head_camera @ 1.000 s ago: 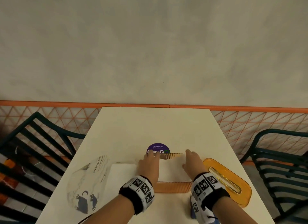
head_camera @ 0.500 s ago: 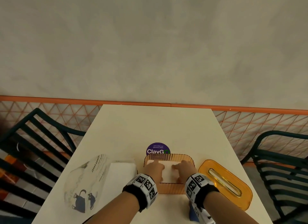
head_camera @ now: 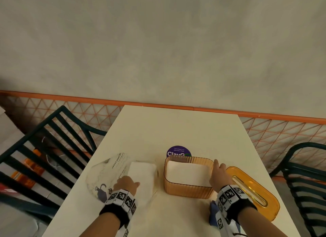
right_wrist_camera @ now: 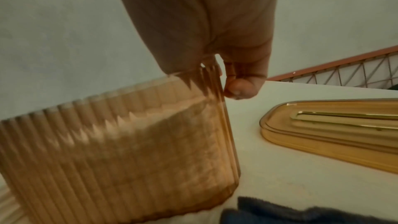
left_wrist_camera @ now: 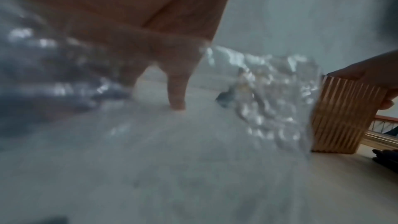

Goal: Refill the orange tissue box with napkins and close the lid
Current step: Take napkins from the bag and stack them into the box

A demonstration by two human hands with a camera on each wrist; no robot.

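Observation:
The orange ribbed tissue box (head_camera: 188, 190) stands open mid-table with a flat stack of white napkins (head_camera: 187, 173) inside. My right hand (head_camera: 218, 173) grips its right wall: fingers over the rim, thumb (right_wrist_camera: 241, 86) outside against the ribbed box (right_wrist_camera: 129, 142). The orange slotted lid (head_camera: 255, 201) lies flat on the table just right of that hand, also in the right wrist view (right_wrist_camera: 323, 135). My left hand (head_camera: 126, 183) is on the white napkin pack (head_camera: 142, 173) in its clear plastic wrap (head_camera: 102, 175). One straight finger (left_wrist_camera: 176, 94) touches the napkins; the picture is blurred.
A round purple sticker (head_camera: 178, 151) lies behind the box. A blue cloth (head_camera: 213, 213) sits under my right wrist. Dark green slatted chairs stand left (head_camera: 35, 148) and right (head_camera: 307, 175) of the table. An orange lattice rail (head_camera: 88, 99) and a grey wall close the far side.
Both hands were pressing the napkins down inside the box. The left hand has moved left onto the napkin pack. The right hand has shifted to the box's right wall.

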